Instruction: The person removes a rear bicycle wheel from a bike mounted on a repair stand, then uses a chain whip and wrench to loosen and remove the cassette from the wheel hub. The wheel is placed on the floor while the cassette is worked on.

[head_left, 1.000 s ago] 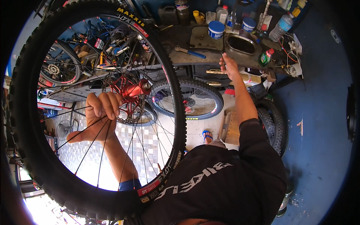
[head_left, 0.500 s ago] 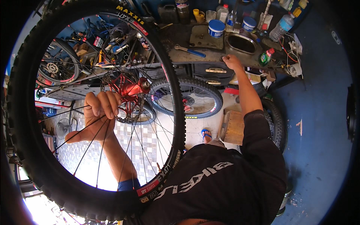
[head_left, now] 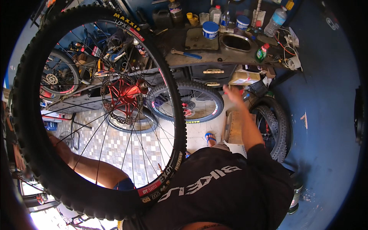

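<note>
Large bicycle wheel at the person's left, broad face toward the camera, lower right edge overlapping the dark shirt. Tyre: matte black rubber, blocky knobs around the outer edge. Hub: red metal, spoked to the rim by thin dark wires; perforated disc rotor beside it.

Left hand at the wheel's left side, partly hidden by the tyre; cannot tell whether its fingers grip or lie spread. Right hand blurred, well apart from the wheel; finger state cannot be told.

Worktop: dark, worn, front edge curved by the lens. On it, a blue-handled tool, an oval metal tray and a round white-and-blue tub.

Right hand appears between the worktop edge and a wooden box, near a second wheel. Open room: pale tiled floor between both wheels and the box.
</note>
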`<state>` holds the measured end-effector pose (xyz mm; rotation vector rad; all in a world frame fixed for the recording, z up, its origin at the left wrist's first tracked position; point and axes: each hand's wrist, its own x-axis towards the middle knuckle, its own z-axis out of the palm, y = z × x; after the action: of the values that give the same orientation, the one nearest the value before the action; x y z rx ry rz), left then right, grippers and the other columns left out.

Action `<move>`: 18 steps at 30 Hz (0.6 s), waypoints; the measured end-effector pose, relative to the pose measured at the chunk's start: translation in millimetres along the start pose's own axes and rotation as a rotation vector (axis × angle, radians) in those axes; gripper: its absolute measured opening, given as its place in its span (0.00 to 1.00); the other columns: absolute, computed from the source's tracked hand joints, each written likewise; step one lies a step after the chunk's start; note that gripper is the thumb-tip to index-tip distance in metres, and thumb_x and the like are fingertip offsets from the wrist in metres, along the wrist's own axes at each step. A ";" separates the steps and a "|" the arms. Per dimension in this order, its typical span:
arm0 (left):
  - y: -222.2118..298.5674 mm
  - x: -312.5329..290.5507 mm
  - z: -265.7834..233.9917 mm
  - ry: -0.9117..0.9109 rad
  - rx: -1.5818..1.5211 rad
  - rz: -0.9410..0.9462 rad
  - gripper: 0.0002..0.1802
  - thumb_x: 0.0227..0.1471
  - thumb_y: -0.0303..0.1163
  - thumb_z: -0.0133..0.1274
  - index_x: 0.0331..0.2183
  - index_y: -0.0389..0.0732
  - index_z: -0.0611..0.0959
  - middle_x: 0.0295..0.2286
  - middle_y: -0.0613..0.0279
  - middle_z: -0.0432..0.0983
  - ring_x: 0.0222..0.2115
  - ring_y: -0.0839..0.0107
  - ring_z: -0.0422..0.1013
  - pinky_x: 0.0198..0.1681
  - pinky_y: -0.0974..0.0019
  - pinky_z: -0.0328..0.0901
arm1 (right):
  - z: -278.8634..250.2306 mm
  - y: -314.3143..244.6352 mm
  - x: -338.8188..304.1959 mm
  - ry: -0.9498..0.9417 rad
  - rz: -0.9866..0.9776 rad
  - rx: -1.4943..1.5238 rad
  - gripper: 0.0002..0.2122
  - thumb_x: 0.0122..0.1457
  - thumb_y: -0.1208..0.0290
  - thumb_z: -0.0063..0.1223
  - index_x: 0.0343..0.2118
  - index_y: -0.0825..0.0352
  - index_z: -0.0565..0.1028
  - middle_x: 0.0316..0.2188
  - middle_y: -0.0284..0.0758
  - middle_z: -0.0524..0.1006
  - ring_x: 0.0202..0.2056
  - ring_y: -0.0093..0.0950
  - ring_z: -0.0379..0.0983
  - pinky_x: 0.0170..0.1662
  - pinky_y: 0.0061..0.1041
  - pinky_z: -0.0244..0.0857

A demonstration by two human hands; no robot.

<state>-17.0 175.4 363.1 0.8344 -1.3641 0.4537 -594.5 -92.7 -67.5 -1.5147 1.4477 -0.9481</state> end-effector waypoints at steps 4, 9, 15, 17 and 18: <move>56.6 29.2 50.9 -0.051 0.662 0.451 0.39 0.57 0.56 0.61 0.60 0.40 0.74 0.62 0.55 0.68 0.62 0.57 0.65 0.68 0.41 0.54 | 31.1 16.6 -116.5 -0.377 0.555 0.128 0.21 0.63 0.46 0.60 0.33 0.64 0.82 0.17 0.29 0.71 0.16 0.21 0.65 0.19 0.27 0.57; 94.0 48.7 124.7 0.157 1.025 0.754 0.37 0.54 0.54 0.63 0.58 0.41 0.76 0.56 0.57 0.75 0.59 0.61 0.69 0.61 0.54 0.62 | 74.9 12.1 -206.9 -0.555 0.653 0.380 0.16 0.65 0.53 0.60 0.43 0.62 0.82 0.32 0.30 0.76 0.15 0.16 0.62 0.18 0.22 0.58; 143.2 92.0 209.7 -0.183 0.422 0.666 0.41 0.49 0.51 0.66 0.59 0.42 0.73 0.56 0.53 0.72 0.61 0.56 0.65 0.64 0.50 0.57 | 90.9 -32.1 -229.0 -0.635 0.591 0.370 0.17 0.64 0.54 0.61 0.49 0.61 0.80 0.34 0.29 0.77 0.16 0.13 0.58 0.18 0.19 0.56; 142.5 105.3 255.7 -0.241 0.336 0.595 0.43 0.47 0.50 0.67 0.60 0.42 0.72 0.55 0.51 0.72 0.61 0.54 0.64 0.64 0.48 0.55 | 79.2 -36.6 -230.9 -0.560 0.595 0.467 0.19 0.65 0.54 0.59 0.53 0.61 0.78 0.36 0.30 0.78 0.15 0.14 0.58 0.18 0.21 0.56; 147.5 124.4 266.6 -0.250 0.359 0.593 0.43 0.47 0.49 0.68 0.60 0.42 0.71 0.55 0.51 0.71 0.61 0.53 0.63 0.65 0.47 0.54 | 85.5 -47.2 -232.1 -0.549 0.556 0.536 0.20 0.66 0.54 0.57 0.54 0.61 0.78 0.37 0.31 0.79 0.15 0.15 0.61 0.17 0.21 0.57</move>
<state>-278.6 49.8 518.5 0.7806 -1.7955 1.1089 -510.8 144.2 -52.7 -0.8135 1.0126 -0.4662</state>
